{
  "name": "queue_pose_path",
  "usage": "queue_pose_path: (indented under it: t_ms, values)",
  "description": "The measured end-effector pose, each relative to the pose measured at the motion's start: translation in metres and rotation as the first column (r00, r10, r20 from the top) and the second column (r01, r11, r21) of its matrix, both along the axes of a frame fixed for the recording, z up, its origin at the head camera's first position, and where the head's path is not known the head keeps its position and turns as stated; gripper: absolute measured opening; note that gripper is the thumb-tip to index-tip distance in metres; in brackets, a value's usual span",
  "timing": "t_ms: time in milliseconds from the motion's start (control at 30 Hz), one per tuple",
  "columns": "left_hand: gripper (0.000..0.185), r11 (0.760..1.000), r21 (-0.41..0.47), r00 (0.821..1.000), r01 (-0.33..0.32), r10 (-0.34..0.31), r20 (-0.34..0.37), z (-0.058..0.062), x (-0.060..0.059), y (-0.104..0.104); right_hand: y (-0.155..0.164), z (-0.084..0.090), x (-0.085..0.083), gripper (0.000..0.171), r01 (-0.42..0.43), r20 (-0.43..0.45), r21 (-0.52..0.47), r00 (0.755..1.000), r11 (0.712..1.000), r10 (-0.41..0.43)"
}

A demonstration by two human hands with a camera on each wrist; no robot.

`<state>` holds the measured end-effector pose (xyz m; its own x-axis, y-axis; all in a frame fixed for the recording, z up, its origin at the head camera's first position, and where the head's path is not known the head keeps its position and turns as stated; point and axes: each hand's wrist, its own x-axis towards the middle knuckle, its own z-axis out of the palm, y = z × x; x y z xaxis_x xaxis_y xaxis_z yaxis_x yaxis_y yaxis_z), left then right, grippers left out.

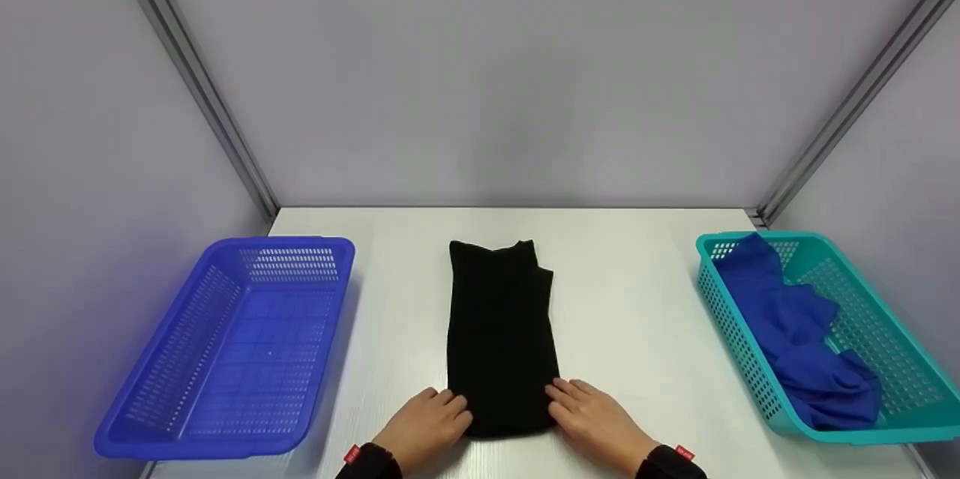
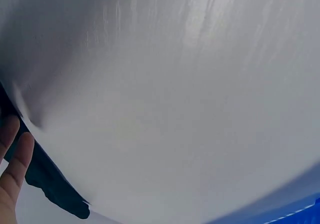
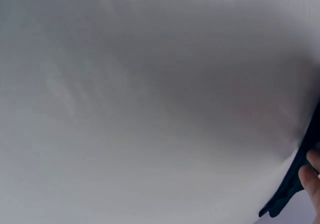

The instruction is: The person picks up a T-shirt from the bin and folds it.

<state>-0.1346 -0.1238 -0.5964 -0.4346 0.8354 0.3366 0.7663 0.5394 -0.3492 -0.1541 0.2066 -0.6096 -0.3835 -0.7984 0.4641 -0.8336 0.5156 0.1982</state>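
A black folded garment [image 1: 501, 336] lies lengthwise on the white table, its uneven narrow end pointing away from me. My left hand [image 1: 429, 423] touches its near left corner, fingers on the cloth's edge. At the near right edge, my right hand [image 1: 596, 419] rests its fingertips on the fabric. The left wrist view catches two extended fingers [image 2: 19, 159] against the dark cloth [image 2: 55, 186]. In the right wrist view, fingertips [image 3: 311, 179] meet the dark cloth [image 3: 287, 191] at the frame's edge. Both thumbs are hidden.
On the left stands a blue plastic basket [image 1: 217, 351] with nothing in it. A teal basket [image 1: 892, 321] on the right holds a crumpled blue cloth [image 1: 795, 336]. Grey panels [image 1: 517, 74] wall in the white table [image 1: 637, 314] at the back and sides.
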Motion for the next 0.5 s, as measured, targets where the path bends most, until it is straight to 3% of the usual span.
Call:
queue_pose_path:
  t_ms: [67, 133, 200, 267, 367, 500]
  values:
    - [0.014, 1.0, 0.024, 1.0, -0.006, 0.006, -0.009, 0.004, -0.001, 0.001, -0.001, 0.003, 0.0, 0.005, 0.021, 0.035, -0.059, 0.999, 0.998, -0.019]
    - [0.018, 0.995, 0.095, 0.999, -0.033, 0.031, 0.02, 0.01, -0.003, 0.002, -0.001, 0.009, -0.001, 0.019, 0.065, 0.08, -0.141, 0.995, 0.988, -0.054]
    - [0.024, 0.975, 0.208, 0.995, -0.077, 0.062, 0.076, 0.017, -0.005, 0.003, -0.001, 0.016, -0.003, 0.029, 0.121, 0.149, -0.239, 0.985, 0.963, -0.086]
    - [0.027, 0.932, 0.341, 0.986, -0.123, 0.077, 0.146, 0.026, -0.007, 0.004, -0.002, 0.026, -0.006, 0.034, 0.173, 0.224, -0.333, 0.969, 0.927, -0.101]
    - [0.028, 0.843, 0.506, 0.969, -0.182, 0.066, 0.238, 0.04, -0.009, 0.005, -0.003, 0.042, -0.012, 0.035, 0.223, 0.359, -0.451, 0.932, 0.864, -0.053]
    - [0.026, 0.748, 0.62, 0.942, -0.239, 0.022, 0.336, 0.057, -0.011, 0.006, -0.002, 0.063, -0.017, 0.029, 0.296, 0.544, -0.524, 0.838, 0.799, 0.046]
